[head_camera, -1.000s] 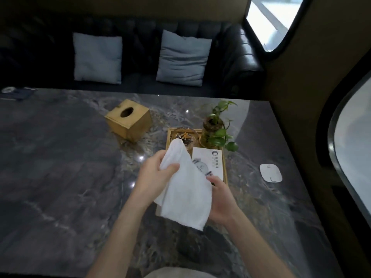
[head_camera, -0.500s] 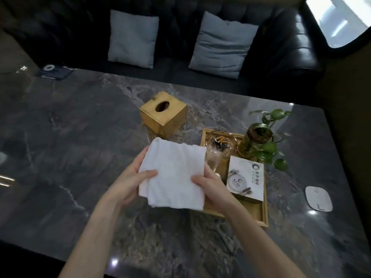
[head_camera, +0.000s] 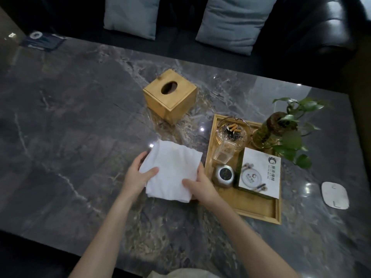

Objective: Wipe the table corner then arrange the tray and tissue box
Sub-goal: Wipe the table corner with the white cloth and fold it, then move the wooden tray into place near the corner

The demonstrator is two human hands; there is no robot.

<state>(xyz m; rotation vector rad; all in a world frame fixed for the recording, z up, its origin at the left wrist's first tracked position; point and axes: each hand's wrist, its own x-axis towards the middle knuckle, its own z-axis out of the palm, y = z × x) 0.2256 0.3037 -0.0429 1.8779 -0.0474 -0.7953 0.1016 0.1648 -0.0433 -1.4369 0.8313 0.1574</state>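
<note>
A folded white cloth point(head_camera: 172, 169) is held flat above the dark marble table point(head_camera: 70, 137). My left hand point(head_camera: 138, 176) grips its left edge and my right hand point(head_camera: 200, 186) grips its lower right corner. A wooden tissue box point(head_camera: 170, 97) with an oval hole on top stands beyond the cloth, near the table's middle. To the right lies a wooden tray point(head_camera: 259, 209) carrying a glass ashtray point(head_camera: 232, 133) with cigarette butts, a small round metal tin point(head_camera: 223, 175) and a white printed card point(head_camera: 261, 173).
A potted green plant point(head_camera: 281, 127) stands at the tray's far right corner. A white flat pad point(head_camera: 334, 194) lies near the table's right edge. A dark booklet point(head_camera: 43, 41) sits at the far left. A black sofa with two grey cushions point(head_camera: 230, 23) runs behind the table.
The cloth went from hanging loose in my hands to folded and spread flat between both hands. The view has tilted down and nearer to the table.
</note>
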